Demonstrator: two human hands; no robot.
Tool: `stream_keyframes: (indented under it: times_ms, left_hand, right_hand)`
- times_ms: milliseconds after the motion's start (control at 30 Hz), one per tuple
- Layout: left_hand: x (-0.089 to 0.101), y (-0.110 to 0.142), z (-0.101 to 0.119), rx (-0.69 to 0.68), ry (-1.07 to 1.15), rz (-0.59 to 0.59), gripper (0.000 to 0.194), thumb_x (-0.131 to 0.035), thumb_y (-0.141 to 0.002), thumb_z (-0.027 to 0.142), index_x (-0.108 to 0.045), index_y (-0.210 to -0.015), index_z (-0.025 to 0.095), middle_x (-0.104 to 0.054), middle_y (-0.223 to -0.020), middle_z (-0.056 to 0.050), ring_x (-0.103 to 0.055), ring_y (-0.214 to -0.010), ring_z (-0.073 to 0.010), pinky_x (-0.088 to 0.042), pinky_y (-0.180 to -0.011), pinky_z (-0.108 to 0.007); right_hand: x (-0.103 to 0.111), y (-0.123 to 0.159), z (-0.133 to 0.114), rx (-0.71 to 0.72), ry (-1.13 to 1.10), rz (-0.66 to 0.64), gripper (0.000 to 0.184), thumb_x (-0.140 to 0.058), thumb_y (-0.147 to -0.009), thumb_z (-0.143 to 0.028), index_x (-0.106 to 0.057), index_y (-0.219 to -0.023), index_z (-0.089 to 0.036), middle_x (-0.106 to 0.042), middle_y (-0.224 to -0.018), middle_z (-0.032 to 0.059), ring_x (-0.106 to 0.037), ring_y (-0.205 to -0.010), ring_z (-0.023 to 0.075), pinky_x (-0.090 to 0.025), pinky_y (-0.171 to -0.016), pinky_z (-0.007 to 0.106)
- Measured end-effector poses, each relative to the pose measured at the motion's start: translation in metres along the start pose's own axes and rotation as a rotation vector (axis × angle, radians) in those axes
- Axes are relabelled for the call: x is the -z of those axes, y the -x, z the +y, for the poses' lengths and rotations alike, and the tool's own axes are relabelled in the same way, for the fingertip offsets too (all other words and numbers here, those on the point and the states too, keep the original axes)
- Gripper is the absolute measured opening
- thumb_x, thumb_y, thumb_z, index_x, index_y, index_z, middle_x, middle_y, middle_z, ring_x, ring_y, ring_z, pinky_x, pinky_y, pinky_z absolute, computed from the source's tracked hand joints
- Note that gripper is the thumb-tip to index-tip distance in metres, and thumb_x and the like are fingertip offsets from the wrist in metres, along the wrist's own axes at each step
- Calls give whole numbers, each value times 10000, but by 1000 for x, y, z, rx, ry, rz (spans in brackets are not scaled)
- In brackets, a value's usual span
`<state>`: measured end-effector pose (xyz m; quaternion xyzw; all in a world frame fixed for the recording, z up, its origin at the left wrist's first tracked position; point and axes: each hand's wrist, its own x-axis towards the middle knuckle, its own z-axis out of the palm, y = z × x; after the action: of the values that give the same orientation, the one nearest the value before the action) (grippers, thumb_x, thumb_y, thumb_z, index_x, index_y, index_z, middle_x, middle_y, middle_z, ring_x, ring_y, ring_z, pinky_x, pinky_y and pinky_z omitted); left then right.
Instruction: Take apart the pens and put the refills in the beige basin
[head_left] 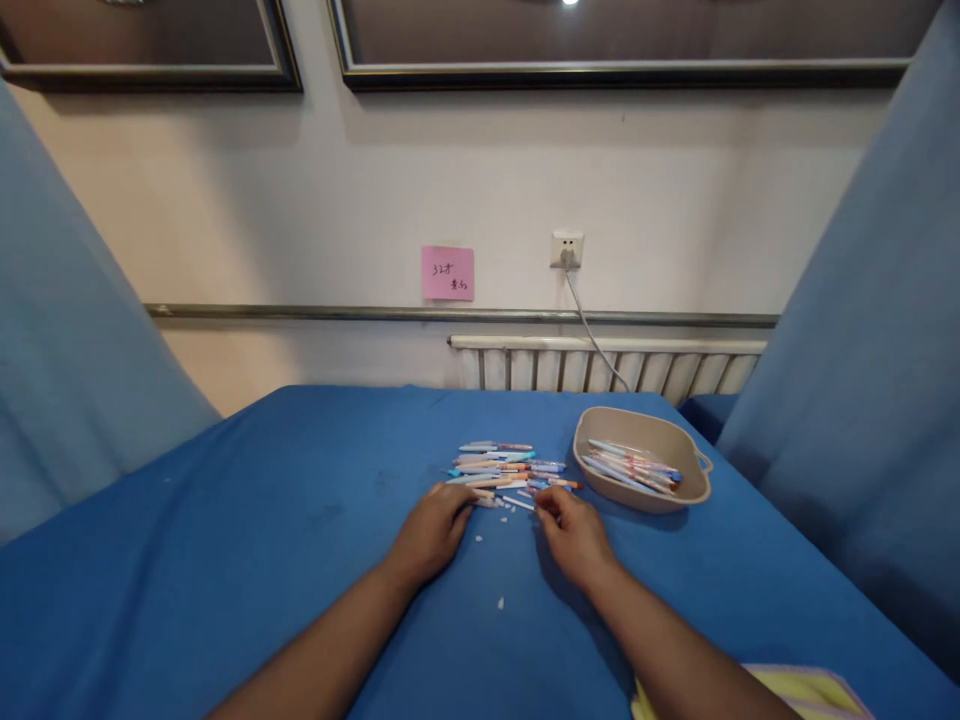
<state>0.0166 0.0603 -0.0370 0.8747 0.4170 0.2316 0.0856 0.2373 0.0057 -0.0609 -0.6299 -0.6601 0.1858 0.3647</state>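
Several pens [495,468] in white, orange, blue and pink lie side by side in a loose pile on a blue cloth. At the near left end of the pile is my left hand [431,530], its fingers curled together on the end of a pale pen [487,499]. My right hand [576,532] is at the near right end, with thumb and forefinger pinched on the tip of a thin white stick-like piece [517,503]. Small white bits [504,519] are scattered between the hands and closer to me.
A beige basket [637,420] holding several pens stands right of the pile. The blue-covered table [247,560] reaches back towards a radiator [547,345] and a wall socket with a cord. Blue curtains [847,330] hang at both sides. Yellow cloth [817,690] lies at the front right.
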Motion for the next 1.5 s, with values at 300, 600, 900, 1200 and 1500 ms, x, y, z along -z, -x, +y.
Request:
stream_keyframes:
  times_ms: [300, 600, 900, 1200, 1500]
  left_hand:
    - [-9, -7, -2, -95, 3, -62, 221, -505, -870, 174, -619, -1052, 227, -626, -1012, -59, -548, -955, -220, -416, -863, -347]
    - [-9, -6, -4, -54, 19, -52, 46, -591, -808, 165, -607, -839, 194, -638, -892, -43, -534, -895, -232, -408, -769, -334]
    - [-2, -6, -3, -59, 25, -114, 103, -562, -857, 249, -648, -909, 225, -645, -1033, -41, -527, -944, -235, -400, -829, -360]
    - [-4, -2, -7, 45, 176, -72, 151, -469, -905, 290, -586, -935, 201, -667, -947, -41, -597, -890, -208, -458, -795, -314]
    - [-3, 1, -4, 5, 499, -154, 278, -430, -929, 316, -595, -1130, 219, -661, -1120, -41, -606, -995, -199, -454, -912, -308]
  right_hand:
    - [3, 4, -10, 50, 308, -63, 333, -513, -815, -116, -584, -1138, -156, -638, -1106, 103, -535, -1056, 241, -386, -894, 315]
    - [7, 4, -28, 59, 536, -153, 309, -392, -870, -94, -589, -1103, -142, -647, -1022, 131, -547, -987, 260, -373, -853, 341]
    - [12, 13, -23, 69, 552, -174, 233, -407, -858, -109, -591, -994, -153, -628, -1013, 105, -569, -951, 223, -389, -822, 298]
    - [15, 14, -13, 107, 365, -137, 263, -340, -947, -267, -581, -875, -192, -650, -886, 78, -605, -833, 211, -411, -728, 294]
    - [12, 13, -10, 127, 113, -76, 241, -371, -930, -258, -603, -983, -218, -676, -910, 35, -619, -850, 184, -426, -754, 280]
